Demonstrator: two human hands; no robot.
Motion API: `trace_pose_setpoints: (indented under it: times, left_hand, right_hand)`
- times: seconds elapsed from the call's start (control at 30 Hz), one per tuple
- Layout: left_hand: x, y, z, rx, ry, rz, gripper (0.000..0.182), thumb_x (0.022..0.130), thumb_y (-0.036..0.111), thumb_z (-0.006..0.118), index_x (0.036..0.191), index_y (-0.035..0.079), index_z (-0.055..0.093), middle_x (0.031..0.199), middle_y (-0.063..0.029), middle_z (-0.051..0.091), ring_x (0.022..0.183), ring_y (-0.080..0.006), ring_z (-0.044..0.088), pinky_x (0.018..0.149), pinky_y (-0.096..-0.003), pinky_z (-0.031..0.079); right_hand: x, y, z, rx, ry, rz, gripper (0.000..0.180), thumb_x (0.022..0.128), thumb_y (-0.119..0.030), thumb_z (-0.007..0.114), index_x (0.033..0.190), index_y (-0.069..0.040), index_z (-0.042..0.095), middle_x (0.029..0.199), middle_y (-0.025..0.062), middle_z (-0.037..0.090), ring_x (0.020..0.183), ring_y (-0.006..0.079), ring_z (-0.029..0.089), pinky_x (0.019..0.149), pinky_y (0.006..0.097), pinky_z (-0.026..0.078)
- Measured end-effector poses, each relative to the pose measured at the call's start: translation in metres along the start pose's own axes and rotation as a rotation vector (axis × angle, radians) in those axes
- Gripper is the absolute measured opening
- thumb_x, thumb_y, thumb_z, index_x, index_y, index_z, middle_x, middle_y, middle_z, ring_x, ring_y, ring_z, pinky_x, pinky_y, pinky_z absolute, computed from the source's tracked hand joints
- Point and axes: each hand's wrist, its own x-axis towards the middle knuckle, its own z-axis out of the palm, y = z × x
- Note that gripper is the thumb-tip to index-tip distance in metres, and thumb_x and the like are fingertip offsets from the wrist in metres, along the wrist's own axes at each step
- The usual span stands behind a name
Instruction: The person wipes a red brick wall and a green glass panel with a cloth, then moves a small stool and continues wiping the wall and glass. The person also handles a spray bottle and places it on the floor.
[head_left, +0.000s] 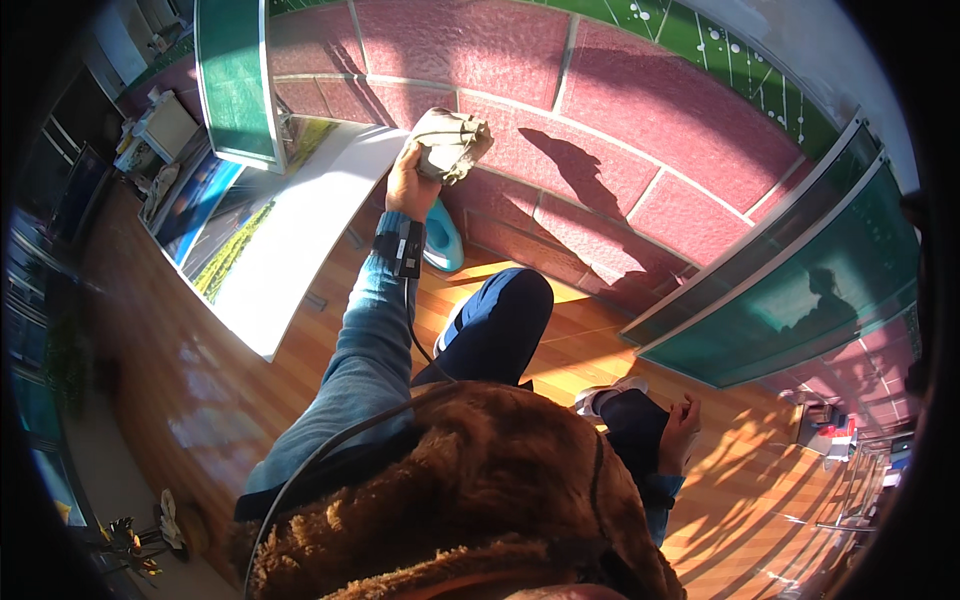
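My left hand (412, 184) is raised in front of the pink brick-pattern wall (495, 52), gripping a crumpled grey-green cloth (450, 144). Whether the cloth touches the wall cannot be told. A turquoise plastic object (443, 238), partly hidden by my wrist, is below that hand near the foot of the wall. My right hand (681, 433) is low beside my right knee, its fingers curled and nothing visible in them. A black device with a cable is strapped to my left wrist.
Green glass panels in pale frames stand at the left (236, 82) and right (780, 307). A long white board with printed pictures (300, 247) lies to the left. Cluttered furniture (169, 124) is behind it. Sunlight and shadows cross the wooden floor (720, 510).
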Motion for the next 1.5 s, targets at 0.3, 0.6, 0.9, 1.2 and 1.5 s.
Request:
trace_pose_setpoints:
  times: [0.3, 0.6, 0.9, 1.2, 1.5]
  left_hand:
    - [-0.021, 0.018, 0.000, 0.000, -0.244, -0.146, 0.041, 0.103, 0.019, 0.047, 0.135, -0.006, 0.048, 0.133, -0.0166, 0.059, 0.121, -0.0270, 0.058, 0.107, -0.0420, 0.044]
    - [-0.015, 0.062, 0.008, -0.130, -0.370, -0.107, 0.060, 0.092, 0.015, 0.050, 0.146, -0.008, 0.035, 0.145, -0.0203, 0.049, 0.135, -0.0297, 0.047, 0.116, -0.0428, 0.033]
    - [-0.008, 0.056, 0.003, -0.213, -0.368, -0.201, 0.053, 0.093, 0.007, 0.044, 0.144, -0.009, 0.038, 0.143, -0.0208, 0.050, 0.133, -0.0301, 0.048, 0.114, -0.0423, 0.035]
    - [-0.031, -0.032, 0.062, 0.241, -0.331, -0.650, 0.024, 0.100, 0.008, 0.051, 0.122, 0.001, 0.058, 0.110, -0.0075, 0.068, 0.102, -0.0169, 0.064, 0.091, -0.0298, 0.051]
    - [-0.085, -0.110, 0.107, 0.589, -0.742, -0.584, 0.035, 0.101, 0.023, 0.061, 0.129, 0.003, 0.056, 0.109, -0.0025, 0.059, 0.095, -0.0098, 0.058, 0.079, -0.0242, 0.051]
  right_hand:
    - [0.025, -0.022, 0.036, 0.110, 0.016, 0.017, 0.022, 0.095, -0.005, 0.053, 0.116, -0.001, 0.058, 0.076, 0.0122, 0.062, 0.070, 0.0221, 0.062, 0.067, 0.0356, 0.050]
    - [0.040, -0.026, 0.057, 0.127, 0.004, 0.033, 0.020, 0.096, -0.004, 0.052, 0.116, 0.000, 0.057, 0.084, 0.0074, 0.062, 0.077, 0.0143, 0.060, 0.072, 0.0291, 0.051]
    - [0.037, -0.042, 0.065, 0.035, -0.033, -0.027, 0.021, 0.096, -0.006, 0.054, 0.115, 0.001, 0.058, 0.084, 0.0083, 0.061, 0.076, 0.0151, 0.058, 0.071, 0.0305, 0.049]
    - [0.068, -0.161, 0.097, 0.239, -0.214, -0.202, 0.038, 0.092, -0.006, 0.062, 0.129, -0.004, 0.056, 0.107, 0.0140, 0.066, 0.095, 0.0204, 0.065, 0.081, 0.0327, 0.053]
    - [0.101, -0.241, 0.136, 0.468, -0.275, -0.235, 0.064, 0.092, -0.013, 0.067, 0.147, 0.002, 0.037, 0.130, 0.0175, 0.057, 0.119, 0.0210, 0.056, 0.098, 0.0338, 0.047]
